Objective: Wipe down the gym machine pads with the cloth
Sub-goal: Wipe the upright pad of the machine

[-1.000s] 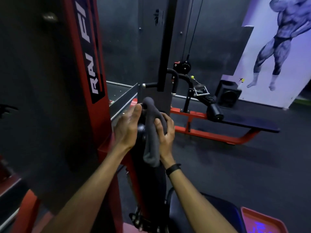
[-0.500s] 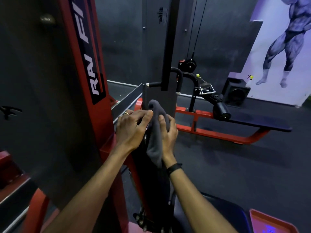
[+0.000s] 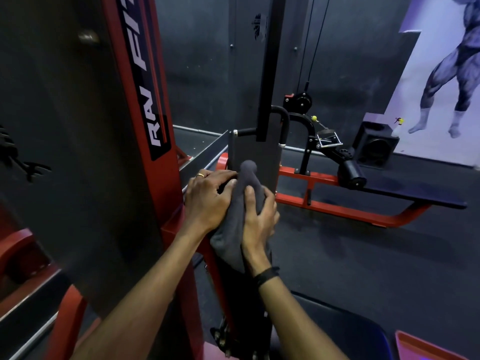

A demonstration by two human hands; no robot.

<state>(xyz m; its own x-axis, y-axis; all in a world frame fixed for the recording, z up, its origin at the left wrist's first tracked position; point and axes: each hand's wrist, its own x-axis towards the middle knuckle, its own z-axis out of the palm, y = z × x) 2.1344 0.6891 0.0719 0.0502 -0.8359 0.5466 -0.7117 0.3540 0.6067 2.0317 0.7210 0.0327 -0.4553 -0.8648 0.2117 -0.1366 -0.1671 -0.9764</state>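
Note:
A dark grey cloth is draped over the top of an upright black machine pad in the middle of the view. My right hand lies on the cloth with its fingers curled over it, pressing it to the pad's right side. My left hand, wearing a ring, grips the pad's top from the left, its thumb touching the cloth. The pad's upper end is hidden under the cloth and both hands. A black seat pad shows at the bottom right.
A red and black machine column stands close on the left. Behind the pad rises a grey post with black handles. A red-framed bench with a black pad, a cable pulley and a black speaker stand on the dark floor to the right.
My left hand has turned over and closed down on the pad's top. The right hand and cloth have slid a little lower on the pad's right side.

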